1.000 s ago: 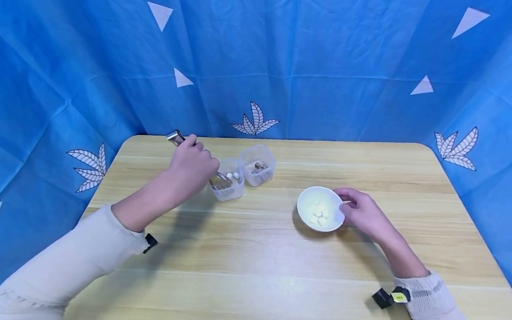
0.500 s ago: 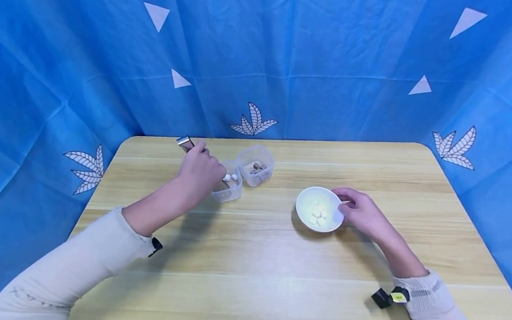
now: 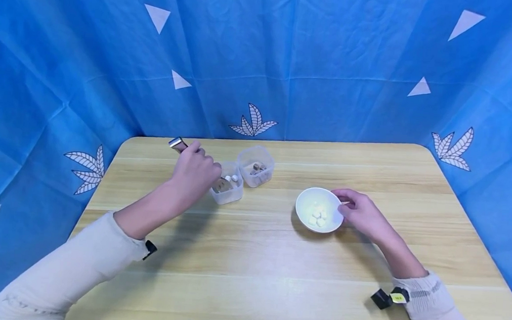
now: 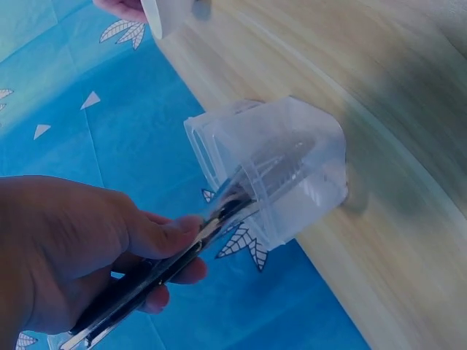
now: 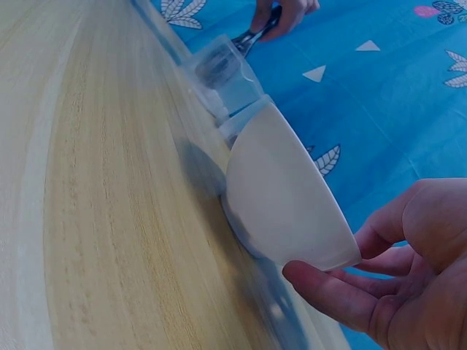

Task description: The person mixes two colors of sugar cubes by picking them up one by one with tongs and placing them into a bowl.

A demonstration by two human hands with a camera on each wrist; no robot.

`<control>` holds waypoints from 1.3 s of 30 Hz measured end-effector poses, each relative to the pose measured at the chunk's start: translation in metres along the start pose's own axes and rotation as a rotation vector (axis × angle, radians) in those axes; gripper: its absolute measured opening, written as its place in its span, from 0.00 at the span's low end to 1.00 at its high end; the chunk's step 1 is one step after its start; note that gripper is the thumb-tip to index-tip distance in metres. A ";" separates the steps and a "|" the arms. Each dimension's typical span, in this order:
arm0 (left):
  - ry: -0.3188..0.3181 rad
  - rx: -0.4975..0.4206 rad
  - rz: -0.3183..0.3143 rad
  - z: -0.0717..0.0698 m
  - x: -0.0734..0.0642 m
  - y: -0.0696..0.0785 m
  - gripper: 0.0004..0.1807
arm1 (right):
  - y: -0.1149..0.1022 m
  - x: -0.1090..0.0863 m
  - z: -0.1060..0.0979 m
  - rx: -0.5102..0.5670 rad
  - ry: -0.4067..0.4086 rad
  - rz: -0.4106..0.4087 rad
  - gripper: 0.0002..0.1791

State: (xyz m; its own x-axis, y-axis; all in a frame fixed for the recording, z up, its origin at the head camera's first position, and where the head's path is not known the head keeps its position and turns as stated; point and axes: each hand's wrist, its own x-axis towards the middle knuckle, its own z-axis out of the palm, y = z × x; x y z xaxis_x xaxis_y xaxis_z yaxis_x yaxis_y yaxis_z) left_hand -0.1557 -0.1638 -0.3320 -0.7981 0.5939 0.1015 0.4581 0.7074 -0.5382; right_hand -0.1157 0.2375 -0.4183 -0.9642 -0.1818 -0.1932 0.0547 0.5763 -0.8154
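My left hand (image 3: 194,171) grips metal tongs (image 3: 178,144) by the handle, thumb on one side and fingers on the other in the left wrist view. The tongs' tips are down inside a clear plastic tub (image 3: 232,197), seen blurred through its wall. A few small white pieces (image 3: 235,178) lie in that tub. My right hand (image 3: 363,214) pinches the right rim of a white bowl (image 5: 284,197). Inside the bowl are several small white chunks (image 3: 320,217). It cannot be told whether the tongs hold a piece.
A second clear tub (image 3: 255,166) with small brownish pieces stands behind and right of the first, close against it. Both stand towards the back left of a wooden table (image 3: 266,270). A blue patterned curtain (image 3: 335,46) hangs behind the table's far edge.
My left hand moved slightly right and down with the tongs, then back a little to the left, the tips staying in the tub. My right hand and the bowl look still.
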 end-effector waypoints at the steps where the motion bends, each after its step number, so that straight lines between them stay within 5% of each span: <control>1: 0.021 -0.010 -0.009 0.001 -0.001 -0.001 0.14 | 0.000 0.000 0.000 0.002 -0.001 0.000 0.25; 11: 0.109 -0.102 -0.067 0.008 -0.011 -0.014 0.07 | 0.003 0.000 0.001 0.014 0.002 0.001 0.25; 19: 0.320 -0.135 -0.133 0.018 -0.018 -0.021 0.16 | 0.004 0.001 0.001 0.025 0.003 0.000 0.24; 26: 0.325 -0.189 -0.168 0.021 -0.024 -0.025 0.15 | 0.003 0.001 0.001 0.020 0.006 -0.016 0.25; 34: 0.366 -0.227 -0.213 0.018 -0.027 -0.027 0.02 | 0.003 0.002 0.001 0.005 0.012 -0.011 0.25; 39: 0.374 -0.262 -0.232 0.016 -0.027 -0.026 0.07 | 0.003 0.002 0.001 0.022 0.006 -0.006 0.25</control>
State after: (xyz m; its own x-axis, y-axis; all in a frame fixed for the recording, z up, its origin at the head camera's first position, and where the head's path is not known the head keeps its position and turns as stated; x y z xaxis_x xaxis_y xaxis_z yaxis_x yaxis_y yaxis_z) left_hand -0.1523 -0.2042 -0.3341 -0.7178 0.4722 0.5116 0.4064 0.8809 -0.2427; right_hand -0.1169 0.2379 -0.4213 -0.9660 -0.1806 -0.1850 0.0544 0.5576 -0.8283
